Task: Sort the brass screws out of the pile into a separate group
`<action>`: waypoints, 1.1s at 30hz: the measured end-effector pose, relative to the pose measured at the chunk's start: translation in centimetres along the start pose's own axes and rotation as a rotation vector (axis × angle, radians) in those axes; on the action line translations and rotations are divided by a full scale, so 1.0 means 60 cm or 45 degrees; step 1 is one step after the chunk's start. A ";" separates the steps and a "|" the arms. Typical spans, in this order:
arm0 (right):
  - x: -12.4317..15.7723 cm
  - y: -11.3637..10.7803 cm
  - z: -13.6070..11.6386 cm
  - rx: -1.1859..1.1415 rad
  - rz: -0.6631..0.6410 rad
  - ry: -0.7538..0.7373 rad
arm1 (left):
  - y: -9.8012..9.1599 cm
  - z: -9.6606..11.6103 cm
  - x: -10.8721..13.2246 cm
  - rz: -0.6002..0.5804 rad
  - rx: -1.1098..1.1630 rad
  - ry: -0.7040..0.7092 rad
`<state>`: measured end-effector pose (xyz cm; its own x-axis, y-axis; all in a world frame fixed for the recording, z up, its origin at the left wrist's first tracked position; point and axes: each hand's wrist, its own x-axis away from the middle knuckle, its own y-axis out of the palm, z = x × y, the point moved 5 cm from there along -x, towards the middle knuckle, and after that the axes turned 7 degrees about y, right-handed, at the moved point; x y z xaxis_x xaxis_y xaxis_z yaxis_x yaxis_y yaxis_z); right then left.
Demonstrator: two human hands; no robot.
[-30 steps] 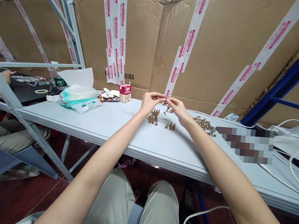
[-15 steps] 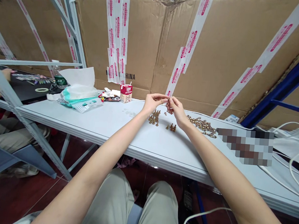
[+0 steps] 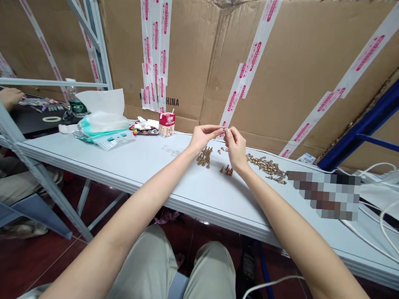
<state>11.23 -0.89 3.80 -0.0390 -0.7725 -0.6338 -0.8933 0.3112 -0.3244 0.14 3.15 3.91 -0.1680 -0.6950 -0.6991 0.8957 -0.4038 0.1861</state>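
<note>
Above the back part of the table, my left hand (image 3: pixel 201 137) and my right hand (image 3: pixel 235 146) meet fingertip to fingertip. Both are closed in a pinch on something tiny between them, too small to make out. Below my left hand a group of brass-coloured screws (image 3: pixel 204 157) stands on the table, mostly upright on their heads. A smaller cluster of such screws (image 3: pixel 228 170) stands below my right hand. To the right of that hand lies a loose heap of brass-coloured screws (image 3: pixel 267 166). Small clear rings (image 3: pixel 171 151) lie scattered left of my left hand.
A drink carton (image 3: pixel 167 125), crumpled wrappers (image 3: pixel 145 127) and a tissue pack (image 3: pixel 101 125) stand toward the back left of the white table (image 3: pixel 143 163). Cardboard (image 3: pixel 189 52) walls the back. White cables (image 3: pixel 375 237) run at right. Another person's hand (image 3: pixel 10 97) shows far left.
My right hand has turned slightly, its lower fingers now tucked out of sight. My hands stay together at the fingertips. The view has shifted a little; the other person's hand has moved.
</note>
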 end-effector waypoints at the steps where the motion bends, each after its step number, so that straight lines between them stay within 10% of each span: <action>1: 0.001 -0.004 -0.004 0.042 0.051 -0.037 | 0.001 -0.001 0.000 -0.011 0.004 -0.009; 33: -0.013 -0.023 -0.004 -0.015 0.075 -0.084 | -0.010 0.006 -0.005 0.008 -0.196 0.037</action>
<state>12.36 -0.84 4.90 -0.0626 -0.7147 -0.6966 -0.8954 0.3485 -0.2771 -0.50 3.41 4.23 -0.1526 -0.6789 -0.7182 0.9495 -0.3022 0.0838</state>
